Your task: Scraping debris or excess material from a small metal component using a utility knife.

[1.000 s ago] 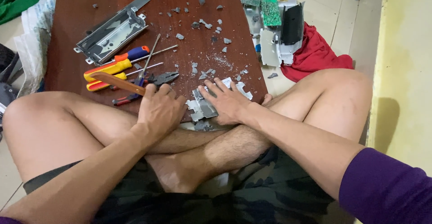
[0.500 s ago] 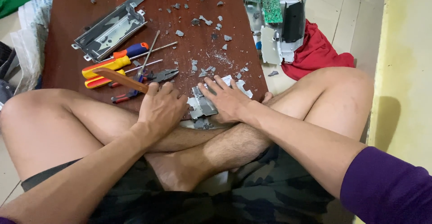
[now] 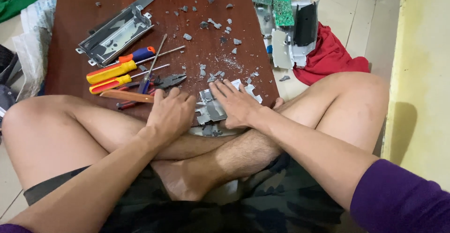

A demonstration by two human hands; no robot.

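Screwdrivers (image 3: 112,71) and pliers (image 3: 161,83) crowd 11 o'clock of left hand (image 3: 169,113); grey chips (image 3: 213,24) at 12. Both hands flat, fingers spread, gripping nothing, on broken grey plate (image 3: 211,109) at board's (image 3: 70,50) near edge. Right hand (image 3: 236,103) beside circuit boards (image 3: 274,1) at 1 o'clock.

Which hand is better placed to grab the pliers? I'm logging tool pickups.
Probably the left hand: its fingertips lie right beside the pliers. The right hand rests flat on the grey broken piece, farther away.
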